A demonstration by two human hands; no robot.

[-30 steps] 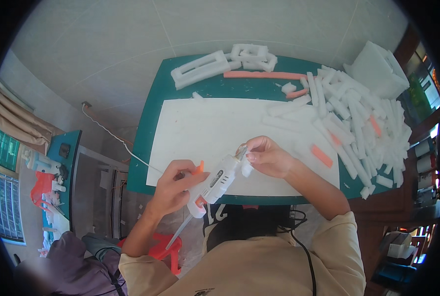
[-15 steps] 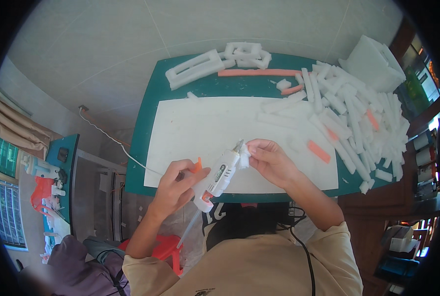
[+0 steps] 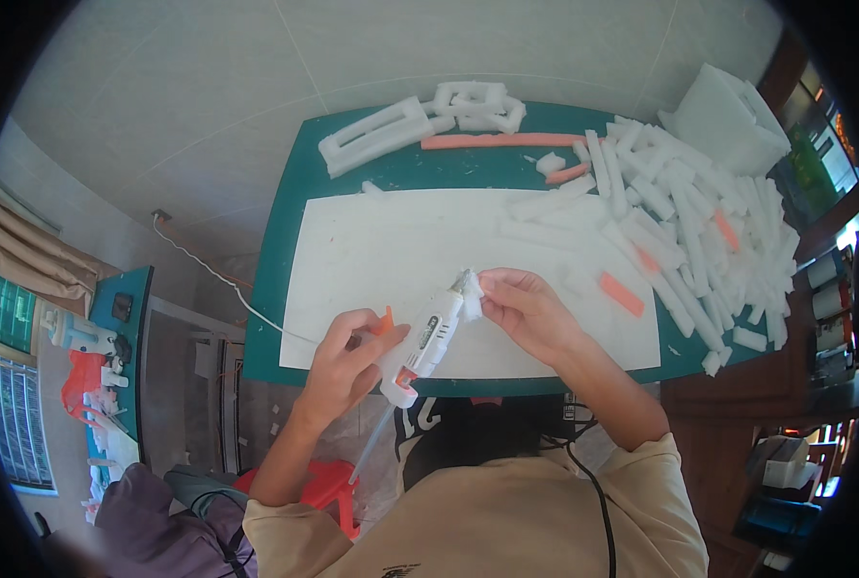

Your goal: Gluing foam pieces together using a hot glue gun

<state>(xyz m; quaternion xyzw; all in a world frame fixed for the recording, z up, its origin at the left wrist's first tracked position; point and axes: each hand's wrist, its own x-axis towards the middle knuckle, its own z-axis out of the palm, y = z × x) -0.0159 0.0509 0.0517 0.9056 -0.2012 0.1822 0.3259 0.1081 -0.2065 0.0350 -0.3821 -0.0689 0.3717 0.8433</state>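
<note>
My left hand (image 3: 344,354) is wrapped round the handle of a white hot glue gun (image 3: 429,342), with its orange trigger (image 3: 383,322) showing by the fingers. A clear glue stick (image 3: 371,445) sticks out of the gun's rear and slants down toward me. The nozzle points up and away, over the white board (image 3: 381,250). Pinched between the thumb and fingers of my right hand (image 3: 530,310) is a small white foam scrap (image 3: 473,305), held against the nozzle end. The fingers partly hide the scrap.
White foam strips (image 3: 685,226) lie heaped at the right, with a few orange pieces (image 3: 622,294) among them. Foam frames (image 3: 376,137) and a long orange strip (image 3: 502,141) lie along the green table's (image 3: 270,318) far side. A white foam block (image 3: 723,120) stands far right. A white cord (image 3: 212,270) runs leftward.
My right hand has shifted the foam scrap slightly up and left along the nozzle. The glue gun has tilted a little in my left hand.
</note>
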